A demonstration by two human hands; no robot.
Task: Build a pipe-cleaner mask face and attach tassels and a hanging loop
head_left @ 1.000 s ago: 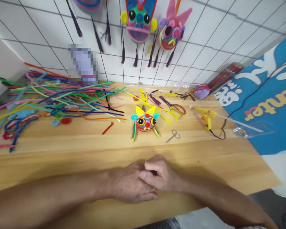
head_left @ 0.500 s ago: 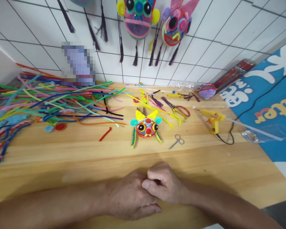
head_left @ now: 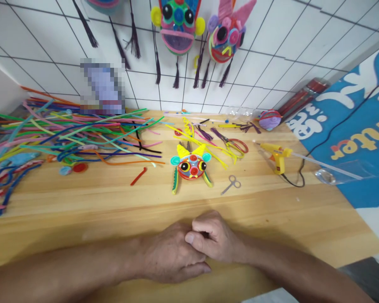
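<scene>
My left hand (head_left: 172, 254) rests near the front edge of the wooden table (head_left: 113, 206), fingers closed, its thumb along the near side. Closed over its knuckles and touching it is my right hand (head_left: 213, 236). No object shows in either hand. Beyond them sits a colourful animal face (head_left: 192, 166) with yellow horns, turquoise ears and round eyes, on green-handled pliers (head_left: 175, 181). Small grey scissors (head_left: 231, 185) lie to its right, and a short red stick (head_left: 139, 176) to its left.
Many pipe cleaners (head_left: 69, 130) are heaped at the left. At the right are a yellow glue gun (head_left: 278, 155) with its cord and red-handled scissors (head_left: 236, 145). Decorated masks (head_left: 178, 27) with tassels hang on the white grid wall.
The view has shifted slightly, so the table items appear a little further left. Both hands stay clasped in the same pose.
</scene>
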